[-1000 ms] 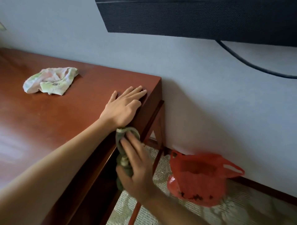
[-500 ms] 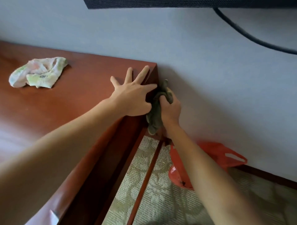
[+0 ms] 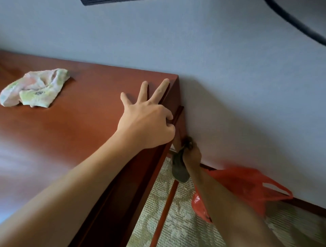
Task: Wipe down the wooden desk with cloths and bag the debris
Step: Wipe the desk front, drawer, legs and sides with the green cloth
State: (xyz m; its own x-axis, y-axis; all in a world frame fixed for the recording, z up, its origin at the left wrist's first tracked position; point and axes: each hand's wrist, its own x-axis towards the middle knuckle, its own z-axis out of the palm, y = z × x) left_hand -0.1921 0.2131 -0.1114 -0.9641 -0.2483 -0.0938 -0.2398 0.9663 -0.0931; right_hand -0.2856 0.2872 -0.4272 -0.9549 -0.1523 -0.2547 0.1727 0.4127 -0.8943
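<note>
The reddish wooden desk [image 3: 74, 134] fills the left half of the head view, its right end against the wall. My left hand [image 3: 146, 121] rests on the desk's far right corner, three fingers spread flat on top, the index finger and thumb curled over the edge. Below the corner, my right hand [image 3: 191, 155] grips a dark grey-green cloth [image 3: 180, 170] and holds it against the desk's back leg near the wall. A crumpled pale pink-and-green cloth [image 3: 35, 88] lies on the desk top at the left. A red plastic bag [image 3: 243, 188] sits on the floor by the wall, partly behind my right forearm.
A grey wall [image 3: 229, 79] runs behind the desk. A black cable [image 3: 299, 24] hangs at the top right, and a dark panel's edge [image 3: 105, 1] shows at the top. Patterned carpet [image 3: 176, 220] covers the floor, with a low desk rail [image 3: 164, 213] crossing it.
My right hand with the dark cloth has moved from the desk's top corner down along the back leg. My left hand stays on the corner. The view has tilted down slightly.
</note>
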